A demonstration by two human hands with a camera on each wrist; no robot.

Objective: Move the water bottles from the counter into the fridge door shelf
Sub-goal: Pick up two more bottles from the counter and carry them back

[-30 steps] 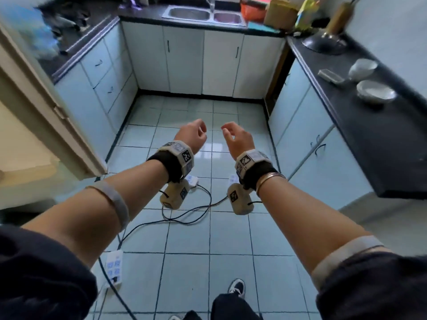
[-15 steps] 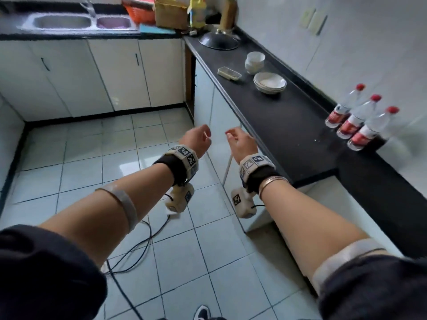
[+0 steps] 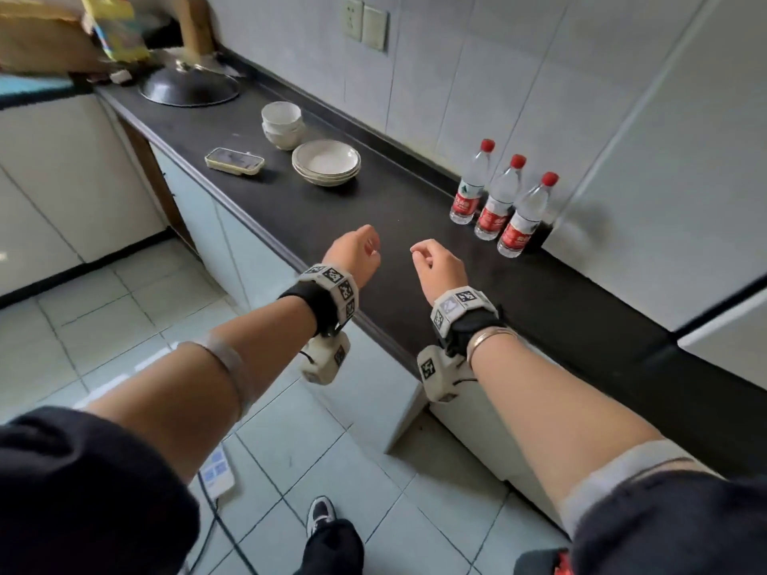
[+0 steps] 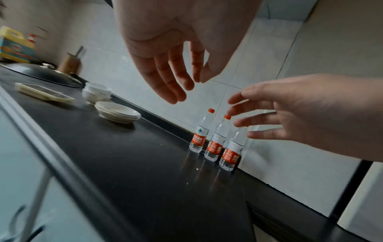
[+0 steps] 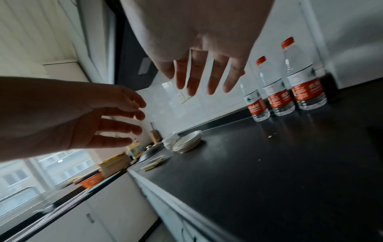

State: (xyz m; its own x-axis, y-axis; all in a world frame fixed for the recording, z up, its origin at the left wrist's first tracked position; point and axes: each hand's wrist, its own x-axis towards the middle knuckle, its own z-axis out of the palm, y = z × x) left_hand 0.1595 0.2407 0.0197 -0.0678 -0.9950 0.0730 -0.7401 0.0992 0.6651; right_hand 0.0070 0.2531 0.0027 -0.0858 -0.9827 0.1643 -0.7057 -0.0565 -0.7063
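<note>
Three water bottles (image 3: 496, 199) with red caps and red labels stand upright in a tight row on the black counter (image 3: 373, 226), at its back edge against the tiled wall, just beside a white fridge (image 3: 685, 180) that closes off the counter's right end. The left hand (image 3: 355, 253) and the right hand (image 3: 440, 265) both hover in the air above the counter's front edge, close to each other but apart, well short of the bottles and touching nothing. In the wrist views the fingers (image 4: 165, 78) of the left hand hang loosely, slightly bent and a little apart, and the fingers (image 5: 199, 77) of the right hand are straight and spread; neither hand holds anything. Farther along the counter toward its left end sit a short stack of shallow white plates (image 3: 326, 161), a stack of small white bowls (image 3: 282, 124) behind it near the wall, and a flat pale rectangular dish (image 3: 234, 160) nearer the front edge. Beyond these a dark domed pot lid (image 3: 189, 87) lies at the far corner. A wall socket (image 3: 364, 22) sits on the tiles above.
</note>
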